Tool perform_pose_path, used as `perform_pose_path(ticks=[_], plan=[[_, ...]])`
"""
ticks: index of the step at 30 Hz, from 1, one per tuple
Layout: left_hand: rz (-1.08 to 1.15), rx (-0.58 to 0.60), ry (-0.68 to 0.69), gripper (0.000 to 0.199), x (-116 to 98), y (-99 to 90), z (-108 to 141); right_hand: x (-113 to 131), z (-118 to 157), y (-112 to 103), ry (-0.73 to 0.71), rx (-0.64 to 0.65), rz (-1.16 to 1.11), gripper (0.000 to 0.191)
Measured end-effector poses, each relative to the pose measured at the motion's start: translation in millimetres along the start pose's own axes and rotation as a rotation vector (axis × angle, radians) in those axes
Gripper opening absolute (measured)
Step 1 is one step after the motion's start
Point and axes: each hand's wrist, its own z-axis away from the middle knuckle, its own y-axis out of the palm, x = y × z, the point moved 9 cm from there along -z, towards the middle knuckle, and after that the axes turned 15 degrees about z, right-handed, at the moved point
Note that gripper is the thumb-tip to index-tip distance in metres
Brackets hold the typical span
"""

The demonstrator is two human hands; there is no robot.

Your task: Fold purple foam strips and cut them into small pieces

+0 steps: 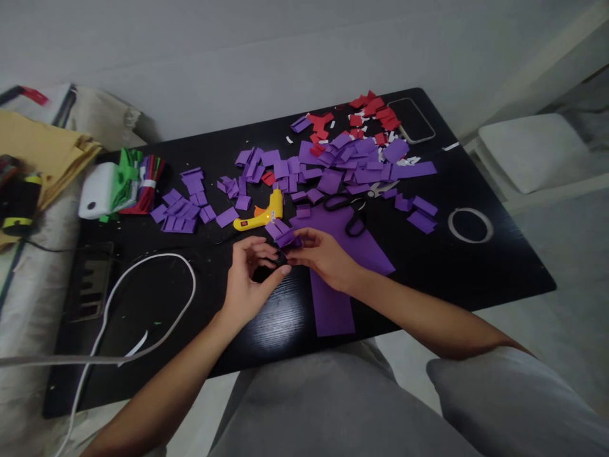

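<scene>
My right hand (326,257) pinches a small folded piece of purple paper (284,236) between thumb and fingers, above the front middle of the black table. Just left of it, my left hand (250,273) is open, its fingers curved and its thumb apart, with nothing visible in it. A yellow hot glue gun (266,214) lies right behind the hands. Under my right hand are large sheets of purple paper (333,304). Black-handled scissors (354,212) rest across the back of those sheets, their blades partly among the paper pieces.
Many folded purple pieces (352,158) and red scraps (375,111) cover the back of the black table (428,254). A roll of tape (471,225) lies at right. At left are bundled pipe cleaners (126,181), a white box-like object (98,190) and a looped white cable (193,279).
</scene>
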Motion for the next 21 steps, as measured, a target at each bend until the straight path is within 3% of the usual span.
perform_pose_path(ticks=[5, 10, 14, 21], plan=[[-0.219, 0.027, 0.084, 0.036, -11, 3.9, 2, 9, 8, 10, -0.065, 0.017, 0.111, 0.043], [-0.232, -0.034, 0.087, 0.022, -13, -3.1, 2, 13, 11, 15, -0.089, 0.02, 0.156, 0.05], [-0.263, -0.058, 0.084, 0.012, -17, -5.5, 1, 14, 12, 14, -0.106, 0.034, 0.215, 0.04], [-0.297, -0.061, 0.095, 0.03, -23, -8.3, 2, 11, 13, 19, -0.099, 0.085, 0.214, 0.026]])
